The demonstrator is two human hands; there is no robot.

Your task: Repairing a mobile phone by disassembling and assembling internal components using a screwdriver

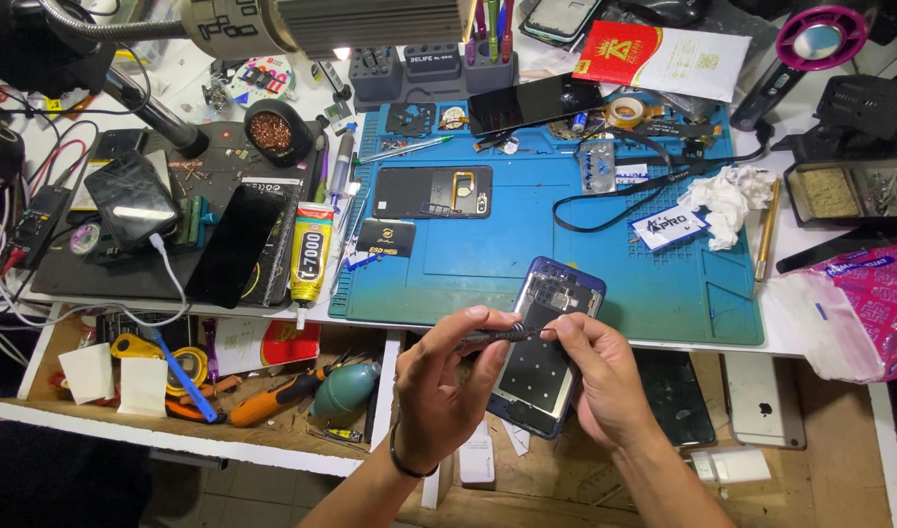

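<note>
An opened blue-framed phone body (pixel 549 344) is held over the front edge of the blue work mat (pixel 605 254), its inner metal plate facing up. My right hand (pixel 605 376) grips the phone from the right side. My left hand (pixel 446 379), with a black band on the wrist, holds a thin dark screwdriver (pixel 502 335) whose tip meets the phone's upper part, near my right fingertips.
On the mat lie a black phone back cover (pixel 432 192), a dark screen (pixel 533 102), a black lanyard (pixel 614 191) and crumpled tissue (pixel 730 198). A glue tube (pixel 311 256) and another phone (pixel 234 245) lie left. An open drawer (pixel 223 391) holds tools.
</note>
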